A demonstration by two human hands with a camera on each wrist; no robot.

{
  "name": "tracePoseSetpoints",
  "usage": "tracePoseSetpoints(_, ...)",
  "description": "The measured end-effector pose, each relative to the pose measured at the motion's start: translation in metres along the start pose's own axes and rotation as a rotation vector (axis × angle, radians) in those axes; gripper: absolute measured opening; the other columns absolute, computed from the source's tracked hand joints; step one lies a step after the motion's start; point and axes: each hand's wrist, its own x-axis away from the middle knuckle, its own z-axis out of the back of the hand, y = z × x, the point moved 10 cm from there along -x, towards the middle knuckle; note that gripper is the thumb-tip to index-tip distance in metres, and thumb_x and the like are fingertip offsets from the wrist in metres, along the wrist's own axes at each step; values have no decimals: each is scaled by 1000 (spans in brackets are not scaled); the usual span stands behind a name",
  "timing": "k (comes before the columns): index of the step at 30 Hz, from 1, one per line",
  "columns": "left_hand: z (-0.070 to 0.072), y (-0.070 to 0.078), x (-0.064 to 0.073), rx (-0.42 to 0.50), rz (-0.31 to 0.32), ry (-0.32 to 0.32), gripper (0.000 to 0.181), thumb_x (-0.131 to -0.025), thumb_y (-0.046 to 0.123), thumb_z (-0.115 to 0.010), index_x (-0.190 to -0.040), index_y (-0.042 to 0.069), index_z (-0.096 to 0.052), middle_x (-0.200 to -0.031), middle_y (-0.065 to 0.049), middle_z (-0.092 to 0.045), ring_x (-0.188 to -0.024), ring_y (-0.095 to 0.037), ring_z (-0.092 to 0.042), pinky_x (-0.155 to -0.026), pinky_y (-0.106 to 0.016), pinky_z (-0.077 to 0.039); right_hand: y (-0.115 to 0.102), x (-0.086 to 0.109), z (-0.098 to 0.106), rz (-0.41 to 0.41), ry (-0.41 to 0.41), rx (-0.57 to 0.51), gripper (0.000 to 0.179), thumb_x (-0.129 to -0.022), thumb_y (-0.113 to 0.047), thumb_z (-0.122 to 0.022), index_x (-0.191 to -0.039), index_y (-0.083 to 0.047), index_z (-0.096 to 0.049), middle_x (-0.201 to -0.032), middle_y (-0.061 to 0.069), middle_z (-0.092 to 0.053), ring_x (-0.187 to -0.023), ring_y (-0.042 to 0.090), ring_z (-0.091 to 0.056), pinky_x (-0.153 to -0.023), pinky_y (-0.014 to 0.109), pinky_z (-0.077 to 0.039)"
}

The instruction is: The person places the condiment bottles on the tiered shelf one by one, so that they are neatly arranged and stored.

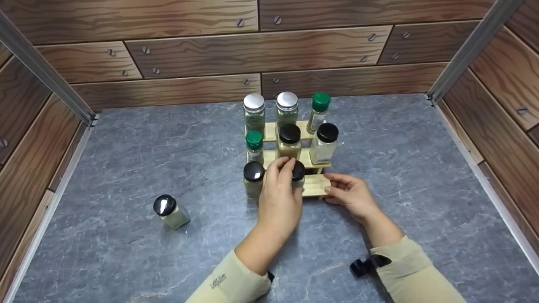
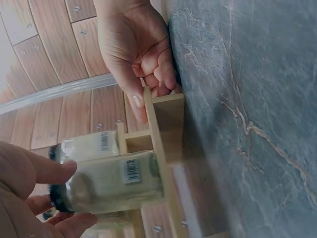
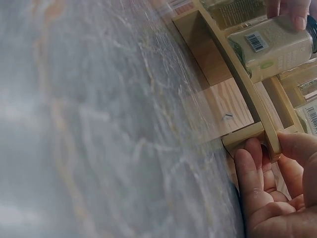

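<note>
A three-tier wooden spice rack (image 1: 315, 186) stands on the table with jars on its steps. On the lowest step, my left hand (image 1: 278, 195) holds a square glass spice jar (image 2: 116, 182) by its black lid, fingers and thumb around the top. Its base meets the step's board, as both wrist views show. My right hand (image 1: 351, 198) pinches the right end of that step between thumb and fingers. To the left of the held jar stands another black-lidded jar (image 1: 253, 185), partly behind my left hand.
Higher up are black-lidded jars (image 1: 323, 147), green-capped bottles (image 1: 320, 110) and silver-capped jars (image 1: 254, 111). A separate black-lidded jar (image 1: 172, 213) stands on the grey marbled table (image 1: 126, 168) at the left. Wood-patterned panels (image 1: 202, 54) surround the table at the back and sides.
</note>
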Motion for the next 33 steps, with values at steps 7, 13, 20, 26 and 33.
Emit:
tracePoseSetpoints(7, 67, -5, 28, 141, -44, 142, 55, -83, 1, -87, -134, -1, -66, -139, -16, -63, -129, -33, -61, -114, -40, -48, -2, 0, -3, -3, -12, -6, 49, -93, 18, -63, -140, 23, -49, -102, 9, -71, -86, 17, -73, -78, 32, -65)
tracePoseSetpoints(13, 160, -49, 54, 143, -47, 451, 43, -74, -11, -88, -114, -5, -74, -114, -17, -75, -106, -27, -71, -98, -21, -55, -4, 0, -2, -2, -9, 9, 50, -93, 18, -63, -140, 23, -48, -102, 9, -71, -85, 17, -73, -78, 32, -65)
tracePoseSetpoints(20, 219, -124, 80, 145, 240, 618, 48, -72, -11, -92, -117, -5, -75, -119, -14, -75, -110, -5, -68, -100, -23, -55, -3, -2, -4, -9, -16, 26, 51, -94, 16, -64, -142, 22, -47, -104, 9, -70, -88, 16, -72, -80, 33, -65)
tracePoseSetpoints(26, 210, -187, 90, 243, 467, 546, 56, -77, -6, -92, -129, -5, -71, -129, -18, -72, -116, -9, -66, -106, -25, -52, -5, -2, 0, 1, 0, 55, 50, -96, 14, -64, -143, 22, -48, -102, 7, -69, -87, 16, -72, -79, 33, -65)
tracePoseSetpoints(33, 183, -238, 93, 638, 529, 465, 67, -72, -21, -84, -135, -11, -62, -136, -23, -67, -123, -16, -64, -107, -29, -52, -4, -3, -1, 1, -3, 57, 51, -97, 15, -64, -144, 22, -46, -104, 8, -69, -90, 16, -71, -79, 33, -65)
